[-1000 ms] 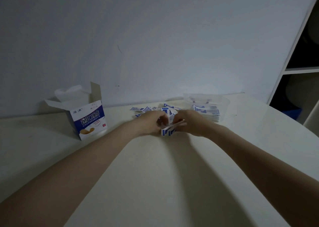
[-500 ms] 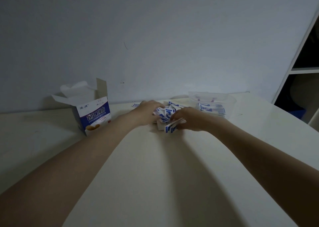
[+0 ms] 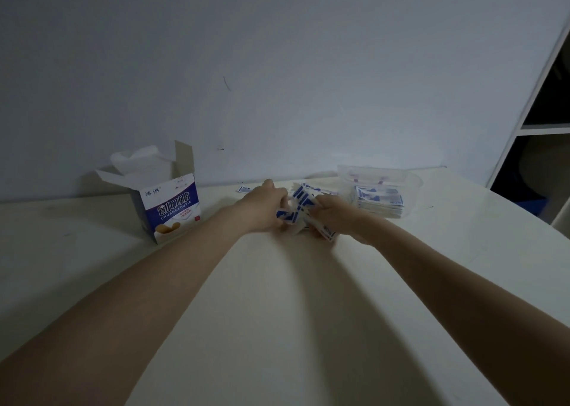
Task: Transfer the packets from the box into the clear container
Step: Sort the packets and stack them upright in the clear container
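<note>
A pile of small blue-and-white packets [image 3: 296, 211] sits between my two hands at the table's middle back. My left hand [image 3: 263, 208] grips the pile from the left with curled fingers. From the right, my right hand [image 3: 334, 217] holds a thin stack of packets [image 3: 324, 232] that juts out toward me. The clear container [image 3: 410, 183] stands just right of my right hand, with a flat stack of packets [image 3: 380, 201] inside. The open blue-and-white box [image 3: 168, 205] stands upright to the left, flaps up. One loose packet [image 3: 243, 188] lies behind my left hand.
The white table [image 3: 277, 313] runs back to a pale wall. A white shelf unit [image 3: 543, 128] with dark compartments stands at the right edge. My forearms cross the near part of the table.
My left hand drew back from the far side of the pile and gathered packets toward my right hand. The bunch between both hands is bigger and raised. The view shifted slightly.
</note>
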A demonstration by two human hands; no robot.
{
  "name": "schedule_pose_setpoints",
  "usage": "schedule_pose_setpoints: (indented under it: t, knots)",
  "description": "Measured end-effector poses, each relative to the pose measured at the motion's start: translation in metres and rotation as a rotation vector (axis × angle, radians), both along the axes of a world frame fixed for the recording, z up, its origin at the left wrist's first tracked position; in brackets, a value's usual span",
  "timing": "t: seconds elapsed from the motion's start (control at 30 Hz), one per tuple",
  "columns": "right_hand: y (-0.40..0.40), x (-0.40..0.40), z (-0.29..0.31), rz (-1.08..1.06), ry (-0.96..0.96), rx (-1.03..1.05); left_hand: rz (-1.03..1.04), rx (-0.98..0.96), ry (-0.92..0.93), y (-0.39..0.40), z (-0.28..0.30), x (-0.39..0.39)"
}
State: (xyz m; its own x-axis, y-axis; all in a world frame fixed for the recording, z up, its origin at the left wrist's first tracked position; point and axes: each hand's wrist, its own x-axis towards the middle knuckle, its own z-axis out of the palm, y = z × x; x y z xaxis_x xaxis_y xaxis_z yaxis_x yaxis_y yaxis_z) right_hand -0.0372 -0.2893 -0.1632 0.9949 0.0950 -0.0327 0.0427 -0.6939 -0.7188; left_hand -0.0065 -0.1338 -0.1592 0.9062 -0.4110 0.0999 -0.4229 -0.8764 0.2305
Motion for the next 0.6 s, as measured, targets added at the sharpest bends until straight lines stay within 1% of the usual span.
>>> schedule_pose_setpoints:
  t: [0.07, 0.13, 0.2, 0.27, 0.33, 0.37, 0.47, 0.57, 0.6]
  knots:
    - [0.004, 0.000, 0.001, 0.005, -0.014, -0.056, -0.005, -0.024, -0.041, 0.002, 0.003, 0.001]
    - [0.005, 0.001, 0.004, 0.013, -0.027, -0.042, -0.003, -0.061, -0.083, 0.004, 0.009, 0.001]
    - [0.003, 0.004, 0.005, -0.013, -0.035, 0.085, 0.023, -0.158, -0.114, 0.005, 0.018, 0.001]
    - [-0.001, 0.006, 0.008, -0.079, -0.035, 0.241, 0.070, -0.367, -0.103, 0.006, 0.026, 0.001]
    - [-0.005, 0.003, 0.013, -0.095, -0.005, 0.430, 0.115, -0.637, -0.021, 0.006, 0.031, -0.001]
    - [-0.007, 0.001, 0.016, -0.086, 0.015, 0.517, 0.131, -0.738, 0.037, 0.005, 0.032, -0.001]
    - [-0.011, -0.006, 0.023, -0.088, 0.041, 0.634, 0.215, -0.896, 0.179, 0.000, 0.031, -0.004]
    - [-0.013, -0.010, 0.029, -0.111, -0.013, 0.732, 0.259, -0.999, 0.275, -0.004, 0.027, -0.009]
    - [-0.013, -0.012, 0.031, -0.107, -0.035, 0.725, 0.249, -1.033, 0.316, -0.005, 0.026, -0.012]
